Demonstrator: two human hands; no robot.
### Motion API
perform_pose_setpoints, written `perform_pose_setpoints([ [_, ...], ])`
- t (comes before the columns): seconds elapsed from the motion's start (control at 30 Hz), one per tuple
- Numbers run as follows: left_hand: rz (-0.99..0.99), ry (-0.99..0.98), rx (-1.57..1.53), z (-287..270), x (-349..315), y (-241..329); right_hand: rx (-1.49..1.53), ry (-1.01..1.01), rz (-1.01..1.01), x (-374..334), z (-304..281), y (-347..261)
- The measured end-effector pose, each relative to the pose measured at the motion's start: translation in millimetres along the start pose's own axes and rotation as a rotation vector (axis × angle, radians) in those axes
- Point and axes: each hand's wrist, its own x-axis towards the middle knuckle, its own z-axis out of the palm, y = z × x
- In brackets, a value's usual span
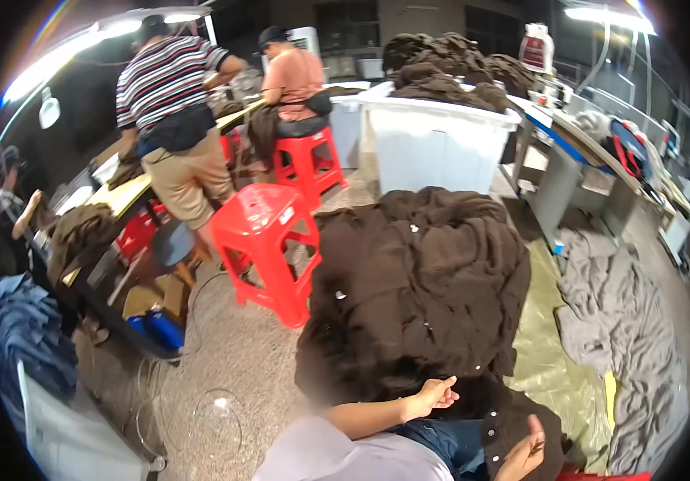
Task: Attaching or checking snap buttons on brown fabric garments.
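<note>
My left hand (435, 396) is over my lap at the near edge of a large dark brown garment heap (417, 280). Its thumb points away from loosely bent fingers, and I see no cloth between them. Lower and to the right, my right hand (524, 454) has one digit stretched up, apart from the others, which are partly hidden. Beside it a dark brown garment (525, 413) with small white buttons lies across my knee. Whether my fingertips touch this cloth is hard to see.
A red stool (269, 232) stands left of the heap. Beyond it is a white bin (441, 144) piled with brown cloth. At right, grey cloth (617, 321) lies beside yellowish sheeting (545, 321). Two people work at tables on the far left. Loose cable (148, 401) crosses the floor.
</note>
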Motion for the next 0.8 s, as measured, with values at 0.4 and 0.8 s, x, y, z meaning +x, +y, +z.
perform_pose_setpoints([
  [0.4,0.031,0.001,0.155,-22,-32,-26,-0.810,0.011,-0.204,21,16,5],
  [0.8,0.125,-0.051,0.247,-14,-39,-31,-1.000,-0.110,-0.077,18,18,34],
])
